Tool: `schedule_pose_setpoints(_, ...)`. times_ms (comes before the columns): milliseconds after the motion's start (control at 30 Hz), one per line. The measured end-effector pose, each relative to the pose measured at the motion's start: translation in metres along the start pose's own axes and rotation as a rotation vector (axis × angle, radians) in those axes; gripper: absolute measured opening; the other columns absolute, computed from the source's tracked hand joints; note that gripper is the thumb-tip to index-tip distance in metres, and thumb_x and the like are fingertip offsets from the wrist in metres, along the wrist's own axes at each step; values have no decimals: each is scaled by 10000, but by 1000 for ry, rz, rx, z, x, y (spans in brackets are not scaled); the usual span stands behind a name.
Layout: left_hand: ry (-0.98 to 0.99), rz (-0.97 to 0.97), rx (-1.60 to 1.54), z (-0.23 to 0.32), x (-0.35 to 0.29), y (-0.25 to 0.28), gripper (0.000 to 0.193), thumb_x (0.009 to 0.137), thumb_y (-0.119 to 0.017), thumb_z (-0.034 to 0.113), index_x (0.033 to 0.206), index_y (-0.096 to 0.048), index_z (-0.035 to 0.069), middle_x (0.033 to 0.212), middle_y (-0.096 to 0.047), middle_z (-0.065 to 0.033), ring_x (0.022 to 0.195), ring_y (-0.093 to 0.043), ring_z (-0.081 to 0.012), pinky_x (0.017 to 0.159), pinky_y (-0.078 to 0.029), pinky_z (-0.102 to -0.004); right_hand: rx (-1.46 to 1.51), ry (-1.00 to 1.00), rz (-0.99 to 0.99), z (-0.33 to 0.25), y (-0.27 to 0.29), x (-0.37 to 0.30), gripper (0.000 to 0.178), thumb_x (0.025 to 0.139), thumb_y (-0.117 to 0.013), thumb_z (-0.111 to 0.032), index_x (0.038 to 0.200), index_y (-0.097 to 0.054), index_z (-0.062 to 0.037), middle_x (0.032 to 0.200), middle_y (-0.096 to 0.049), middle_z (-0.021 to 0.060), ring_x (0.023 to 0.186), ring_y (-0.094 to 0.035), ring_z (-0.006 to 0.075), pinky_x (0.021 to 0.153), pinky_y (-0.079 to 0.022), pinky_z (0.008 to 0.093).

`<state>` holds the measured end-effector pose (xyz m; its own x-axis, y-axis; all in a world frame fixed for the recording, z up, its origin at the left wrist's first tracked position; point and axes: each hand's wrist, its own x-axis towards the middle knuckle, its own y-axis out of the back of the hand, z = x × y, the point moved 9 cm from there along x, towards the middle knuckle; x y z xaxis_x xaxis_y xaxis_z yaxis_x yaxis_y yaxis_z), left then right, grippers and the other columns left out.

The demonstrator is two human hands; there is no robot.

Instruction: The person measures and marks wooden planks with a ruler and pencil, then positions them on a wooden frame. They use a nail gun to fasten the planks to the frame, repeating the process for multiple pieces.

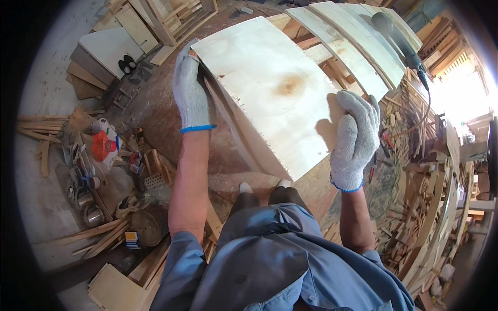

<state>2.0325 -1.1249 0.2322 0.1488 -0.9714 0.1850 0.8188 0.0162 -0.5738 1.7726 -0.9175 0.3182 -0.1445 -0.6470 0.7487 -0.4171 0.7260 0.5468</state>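
Note:
A pale plywood board (259,78) with a brown knot mark and ragged, splintered edges lies tilted in front of me. Along its left side a darker sheet or side face (228,111) shows beneath it; how the two join is hidden. My left hand (192,93), in a white knit glove with a blue cuff, is closed on the board's upper left edge, its fingertips partly hidden. Beside the right edge is my right hand (356,132), gloved alike, fingers stretched out and casting a shadow on the wood. Whether it touches the edge I cannot tell.
Long plywood panels (358,41) lie over a wooden frame beyond the board. A dark corded power tool (397,39) rests on them, its cable hanging right. Wood offcuts (415,207) pile up at right. Tools, pots and a red-and-white bag (104,145) clutter the left floor.

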Motion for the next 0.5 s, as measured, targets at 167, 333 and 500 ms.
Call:
schedule_pose_setpoints(167,32,14,7,-1,3,1,479,1038,-569,298,1382,-585,-34,1373,-624,-139,1250,-590,-257,1081,-422,-361,48,20,59,4,1,0,286,964,-576,-212,1130,-726,-34,1117,-724,165,1109,-670,348,1181,-338,544)
schedule_pose_setpoints(333,64,-51,27,-2,11,4,451,1032,-576,282,1341,-613,-44,1297,-660,-129,1181,-619,-242,1059,-432,-355,41,3,46,1,0,4,294,967,-569,-217,1133,-724,-29,1124,-723,165,1117,-668,346,1180,-342,533)
schedule_pose_setpoints(500,54,-14,118,0,12,5,418,1030,-574,273,1295,-644,-43,1233,-683,-120,1147,-629,-234,1054,-433,-359,33,-70,11,2,3,4,313,976,-566,-241,1137,-719,-21,1153,-719,169,1136,-662,341,1176,-348,527)
